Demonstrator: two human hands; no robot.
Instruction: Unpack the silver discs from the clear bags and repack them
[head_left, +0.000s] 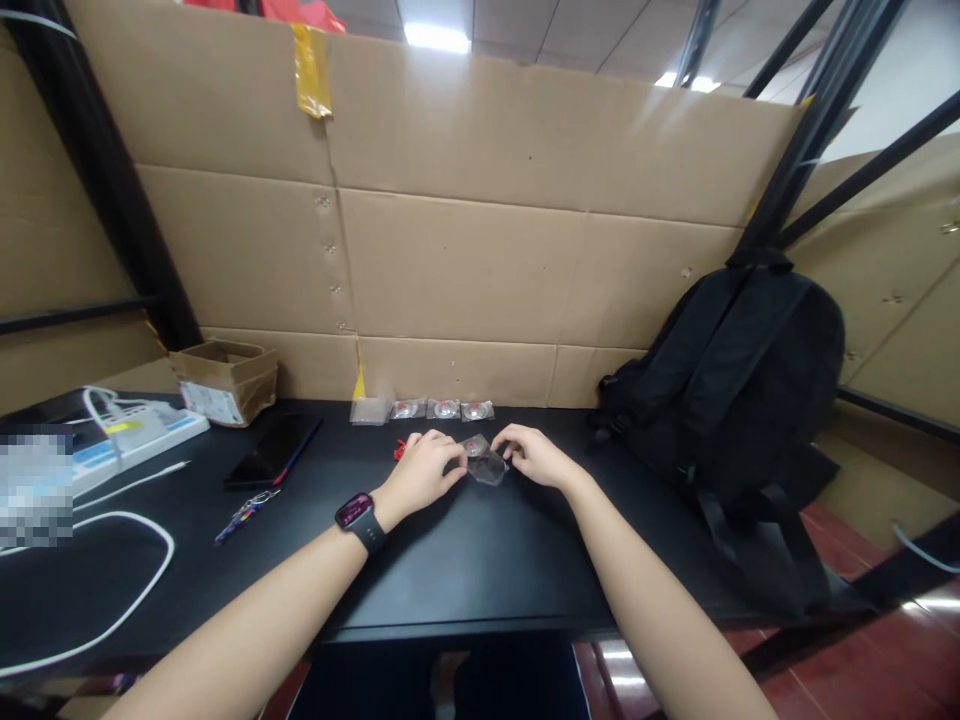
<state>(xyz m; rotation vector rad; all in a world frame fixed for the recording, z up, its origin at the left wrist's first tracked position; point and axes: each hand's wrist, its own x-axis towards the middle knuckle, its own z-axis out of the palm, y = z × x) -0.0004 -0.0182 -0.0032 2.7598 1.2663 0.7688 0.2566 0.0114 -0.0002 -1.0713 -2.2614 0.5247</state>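
A small clear plastic bag (491, 470) with a round item showing a bit of red inside is held low over the black table between my hands. My left hand (429, 470), with a dark watch on its wrist, pinches the bag's left side. On the opposite side my right hand (536, 457) has its fingertips closed on the bag's edge. Some red strings (400, 450) stick out behind my left hand, which partly hides them. Farther back, three similar packets lie in a row, the middle packet (443, 409) among them, beside a pile of clear bags (371, 410).
A black backpack (765, 390) stands on the right. Left are a phone (274, 450), keys (247, 513), an open cardboard box (225, 380), a white power strip (142, 440) and a looping white cable (161, 575). A cardboard wall (457, 270) closes off the back.
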